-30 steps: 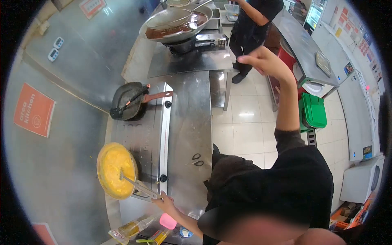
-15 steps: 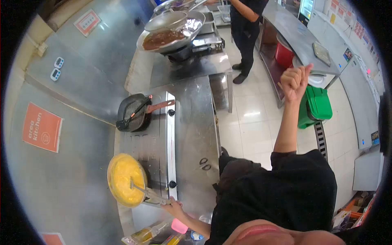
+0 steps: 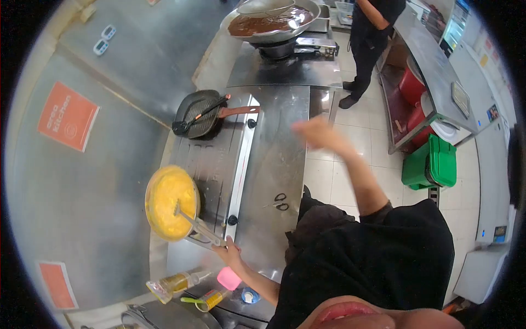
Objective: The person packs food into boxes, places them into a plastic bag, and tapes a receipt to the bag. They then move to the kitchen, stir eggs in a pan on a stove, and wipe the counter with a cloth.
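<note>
My left hand (image 3: 229, 252) is closed around the handle end of a round pan (image 3: 147, 211) at the left of the stove. Thick yellow food (image 3: 172, 189) fills the pan. A grey slotted utensil (image 3: 200, 226) rests with its head in the food, its handle running along the pan's handle to my fingers. Raised over the counter edge, my right hand (image 3: 318, 133) is smeared by motion, and no object shows in it. Scissors (image 3: 280, 202) with black handles lie on the steel counter (image 3: 268, 164) below it.
A square grill pan (image 3: 200, 112) holding a black utensil sits on the far burner. Beyond stands a wok (image 3: 268, 35) of brown liquid. Bottles (image 3: 178, 284) and a pink container (image 3: 229, 278) are near my left forearm. A co-worker (image 3: 370, 49) stands ahead; a green bin (image 3: 430, 162) is right.
My right hand has swung left and down from above the bin toward the counter edge. My left hand stays at the pan's handle. The whole view has shifted and turned.
</note>
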A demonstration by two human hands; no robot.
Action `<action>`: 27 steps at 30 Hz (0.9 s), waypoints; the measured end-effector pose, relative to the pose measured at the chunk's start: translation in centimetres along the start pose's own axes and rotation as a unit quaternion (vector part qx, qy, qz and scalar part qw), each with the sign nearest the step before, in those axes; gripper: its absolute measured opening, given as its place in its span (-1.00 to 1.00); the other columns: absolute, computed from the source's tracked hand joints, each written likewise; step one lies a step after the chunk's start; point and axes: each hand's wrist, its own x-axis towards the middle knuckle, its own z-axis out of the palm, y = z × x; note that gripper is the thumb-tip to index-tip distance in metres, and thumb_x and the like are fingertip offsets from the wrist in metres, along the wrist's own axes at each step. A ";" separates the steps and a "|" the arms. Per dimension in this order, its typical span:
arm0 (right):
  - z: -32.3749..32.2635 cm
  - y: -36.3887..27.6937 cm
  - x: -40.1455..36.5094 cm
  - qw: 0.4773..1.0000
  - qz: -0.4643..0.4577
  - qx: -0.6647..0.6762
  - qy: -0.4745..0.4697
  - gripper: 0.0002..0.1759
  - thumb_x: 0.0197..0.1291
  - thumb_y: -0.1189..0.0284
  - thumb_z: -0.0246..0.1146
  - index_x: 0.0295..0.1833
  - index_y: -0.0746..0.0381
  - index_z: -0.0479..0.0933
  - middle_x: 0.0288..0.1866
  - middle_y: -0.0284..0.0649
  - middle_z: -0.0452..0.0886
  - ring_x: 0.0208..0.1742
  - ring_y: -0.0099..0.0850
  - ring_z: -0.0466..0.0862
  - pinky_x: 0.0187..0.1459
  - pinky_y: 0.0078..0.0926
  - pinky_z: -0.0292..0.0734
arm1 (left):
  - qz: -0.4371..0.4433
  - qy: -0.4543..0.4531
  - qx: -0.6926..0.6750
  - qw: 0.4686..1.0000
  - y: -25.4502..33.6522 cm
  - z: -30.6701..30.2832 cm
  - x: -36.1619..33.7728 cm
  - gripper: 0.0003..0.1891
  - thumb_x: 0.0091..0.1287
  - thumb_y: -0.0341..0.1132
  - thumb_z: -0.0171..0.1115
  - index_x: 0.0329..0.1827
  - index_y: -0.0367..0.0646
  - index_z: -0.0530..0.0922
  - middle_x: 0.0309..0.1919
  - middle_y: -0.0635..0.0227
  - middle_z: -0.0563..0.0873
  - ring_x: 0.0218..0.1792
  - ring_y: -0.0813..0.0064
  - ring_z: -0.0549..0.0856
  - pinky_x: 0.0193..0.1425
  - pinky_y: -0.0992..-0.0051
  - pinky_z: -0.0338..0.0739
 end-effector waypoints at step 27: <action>31.1 -3.8 4.4 0.767 -0.418 -0.476 -0.104 -0.58 0.05 0.47 0.13 0.09 0.22 0.44 -0.49 -0.08 0.61 -0.47 -0.21 0.66 -0.45 -0.27 0.56 | 0.070 0.057 0.040 0.995 1.9 0.5 -1.7 -0.65 0.19 -0.42 0.19 -0.10 -0.23 0.19 -0.64 0.28 0.50 -0.70 0.46 0.54 -0.64 0.48 0.39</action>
